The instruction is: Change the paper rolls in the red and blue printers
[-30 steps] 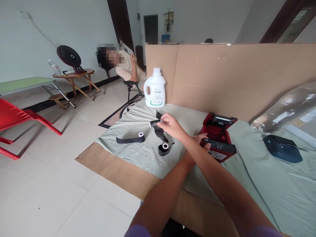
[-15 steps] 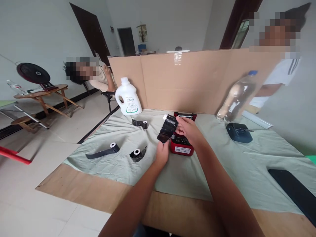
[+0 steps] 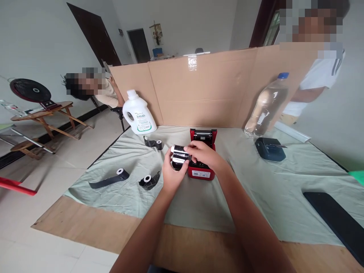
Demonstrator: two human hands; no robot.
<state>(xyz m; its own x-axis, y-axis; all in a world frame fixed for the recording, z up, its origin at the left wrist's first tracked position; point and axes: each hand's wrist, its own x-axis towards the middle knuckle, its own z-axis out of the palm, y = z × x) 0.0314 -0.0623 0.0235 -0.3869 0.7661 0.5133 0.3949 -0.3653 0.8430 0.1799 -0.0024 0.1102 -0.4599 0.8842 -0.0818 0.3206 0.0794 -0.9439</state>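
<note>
Between my two hands is a glossy black ribbon roll with a white core end, held just in front of a red and black label printer. My left hand wraps it from below and the left, thumb on the front. The fingers of my right hand pinch its right end. Behind my right hand the printer's lid stands raised, and the hand hides part of its body. To the left lie more black ribbon rolls: one with a long tail, a crumpled one, and one farther back.
A white detergent bottle stands back left against a cardboard panel. At right are a clear plastic bottle, a dark blue device, a clear roll and a black phone-like slab. Two people are beyond the table.
The ribbon roll has moved slightly left and turned nearly level, its loose strip drawn in. My left hand has come up around it. The whole view has shifted a little.
</note>
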